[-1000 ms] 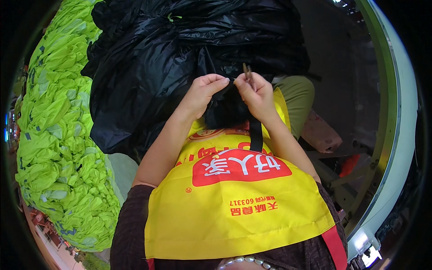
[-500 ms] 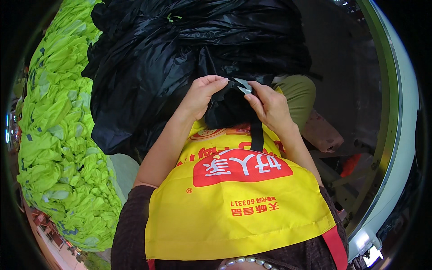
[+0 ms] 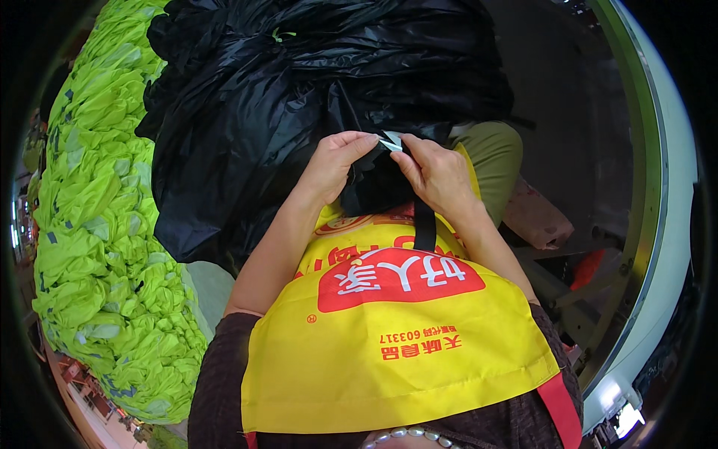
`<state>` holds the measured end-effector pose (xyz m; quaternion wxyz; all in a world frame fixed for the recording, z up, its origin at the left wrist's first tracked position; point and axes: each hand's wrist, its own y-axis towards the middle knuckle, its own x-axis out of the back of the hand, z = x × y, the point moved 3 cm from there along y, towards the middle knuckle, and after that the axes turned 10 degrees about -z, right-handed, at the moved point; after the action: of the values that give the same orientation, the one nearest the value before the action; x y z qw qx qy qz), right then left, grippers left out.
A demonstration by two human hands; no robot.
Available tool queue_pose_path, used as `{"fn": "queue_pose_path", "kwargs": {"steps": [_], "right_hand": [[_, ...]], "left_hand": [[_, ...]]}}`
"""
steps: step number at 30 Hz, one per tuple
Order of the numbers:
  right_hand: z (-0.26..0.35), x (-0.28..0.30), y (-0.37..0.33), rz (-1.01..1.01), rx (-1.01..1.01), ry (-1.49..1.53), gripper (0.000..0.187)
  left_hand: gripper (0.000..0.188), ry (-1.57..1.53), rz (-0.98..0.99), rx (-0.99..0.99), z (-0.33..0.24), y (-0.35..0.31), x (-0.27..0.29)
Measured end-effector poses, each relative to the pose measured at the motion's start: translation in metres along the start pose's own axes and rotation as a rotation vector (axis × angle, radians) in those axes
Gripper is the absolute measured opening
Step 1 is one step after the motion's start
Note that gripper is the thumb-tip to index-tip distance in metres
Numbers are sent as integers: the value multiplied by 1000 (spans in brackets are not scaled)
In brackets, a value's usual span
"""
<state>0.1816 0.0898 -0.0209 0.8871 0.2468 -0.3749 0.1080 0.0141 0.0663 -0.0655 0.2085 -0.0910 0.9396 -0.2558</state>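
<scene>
Black shiny fabric (image 3: 239, 150) lies heaped over my lap and away to the far side. My left hand (image 3: 334, 161) is closed, its thumb and forefinger pinching a bit of this fabric. Close to those fingertips are the two pointed blades of small thread snips (image 3: 393, 141). My right hand (image 3: 440, 172) grips the snips, and the handle is hidden inside it. Whether the blades touch a thread cannot be made out.
A tall pile of crumpled yellow-green fabric pieces (image 3: 112, 247) runs along my left. I wear a yellow apron (image 3: 389, 374) with red print; an olive trouser knee (image 3: 490, 153) shows beside my right hand. A pale curved table edge (image 3: 658, 224) bounds the right side.
My right hand has shifted left, bringing the snips up to my left fingertips. The blades are closer together than before. My left hand has hardly moved.
</scene>
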Motion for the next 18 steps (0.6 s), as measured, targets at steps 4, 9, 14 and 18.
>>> {"fn": "queue_pose_path", "kwargs": {"steps": [4,9,14,18], "right_hand": [[-2,-2,0,4,-12,8,22],[-15,0,4,4,-245,186,26],[-24,3,8,109,-452,329,34],[-13,16,10,219,-427,240,35]], "left_hand": [[18,25,2,-12,0,0,-1],[18,58,18,20,0,0,-1],[18,66,26,-11,0,1,-1],[17,101,-13,-115,-6,-3,-4]]}}
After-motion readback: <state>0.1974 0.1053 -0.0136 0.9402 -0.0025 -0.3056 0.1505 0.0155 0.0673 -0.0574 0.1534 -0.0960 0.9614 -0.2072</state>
